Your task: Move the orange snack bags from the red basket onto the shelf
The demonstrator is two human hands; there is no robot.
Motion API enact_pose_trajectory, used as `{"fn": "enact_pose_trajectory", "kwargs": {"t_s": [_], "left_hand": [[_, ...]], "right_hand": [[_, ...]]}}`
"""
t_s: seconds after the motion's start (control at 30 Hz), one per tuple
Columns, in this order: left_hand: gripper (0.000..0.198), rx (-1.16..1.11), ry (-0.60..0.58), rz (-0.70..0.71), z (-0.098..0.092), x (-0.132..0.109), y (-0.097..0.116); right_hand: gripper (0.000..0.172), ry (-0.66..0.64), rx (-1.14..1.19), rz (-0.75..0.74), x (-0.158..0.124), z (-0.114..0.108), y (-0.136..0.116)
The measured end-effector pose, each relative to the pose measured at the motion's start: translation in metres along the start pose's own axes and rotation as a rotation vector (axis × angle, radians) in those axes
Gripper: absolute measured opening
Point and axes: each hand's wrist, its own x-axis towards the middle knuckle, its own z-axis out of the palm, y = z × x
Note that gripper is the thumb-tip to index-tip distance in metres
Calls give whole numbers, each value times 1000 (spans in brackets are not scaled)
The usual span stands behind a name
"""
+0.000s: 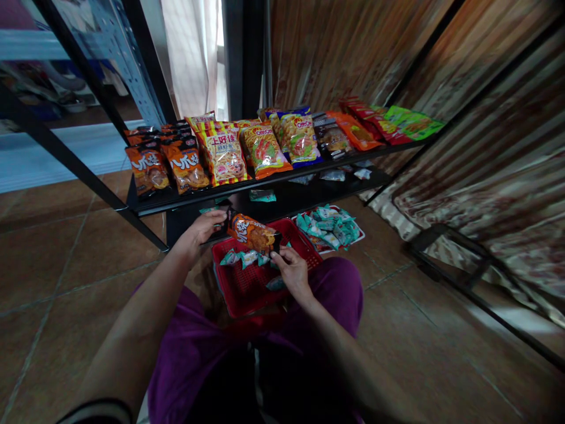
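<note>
An orange and black snack bag (pixel 252 231) hangs between my two hands, above a red basket (pixel 247 288). My left hand (pixel 205 227) pinches its black upper end, on the left. At the bag's lower right end, the fingers of my right hand (pixel 292 270) are closed on the edge. Small teal and white packets (pixel 248 258) lie in the red basket beneath. Two rows of similar orange and black bags (pixel 186 162) stand at the left end of the black shelf (pixel 198 197), beyond my hands.
Yellow and red bags (pixel 223 154), noodle-pictured bags (pixel 301 136) and green bags (pixel 408 122) line the shelf rightward. A second basket (pixel 362 232) holds teal packets. Teal packets (pixel 262 195) also lie on the lower shelf. A dark metal frame (pixel 459 282) stands at right, beside curtains.
</note>
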Motion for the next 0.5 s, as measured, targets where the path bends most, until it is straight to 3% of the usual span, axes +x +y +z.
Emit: {"fn": "enact_pose_trajectory", "kwargs": {"t_s": [0.17,0.27,0.37,0.5], "left_hand": [[20,38,78,46,6,4,-1],[19,40,65,74,11,6,-2],[17,57,39,104,15,7,-2],[11,116,71,111,21,5,3]], "right_hand": [[30,-1,14,41,-6,5,-1],[32,-11,14,58,-9,9,-2],[30,-46,101,165,-12,14,-3],[44,-63,222,253,-16,18,-7]]}}
